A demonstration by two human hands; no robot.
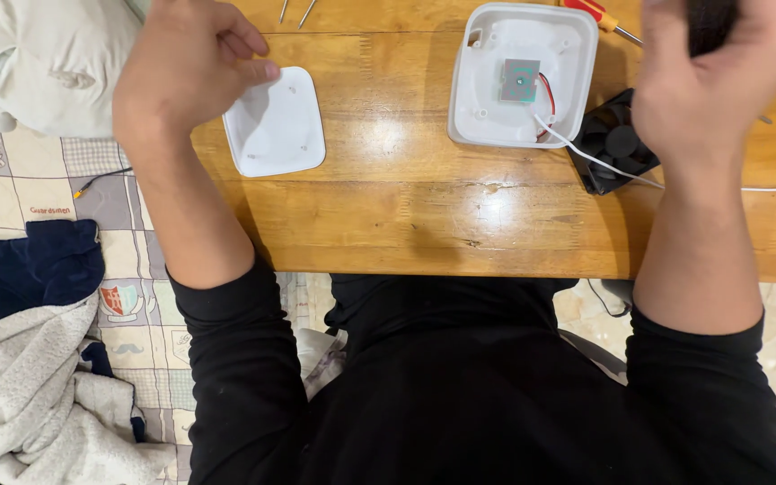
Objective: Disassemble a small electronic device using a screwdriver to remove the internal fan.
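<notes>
Our left hand (181,72) at ten o'clock, fingers loosely curled, empty, touching smooth white plastic cover (275,123), our right hand (707,85) at two o'clock gripping dark object (709,22), open white rounded housing (521,74) between on glossy wooden table (424,207)

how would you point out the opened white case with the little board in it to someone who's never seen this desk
Look at the wooden table, far edge, toward the right hand. The open white shell lies there; unlike the plain white cover further left, it holds a small green board.
</notes>
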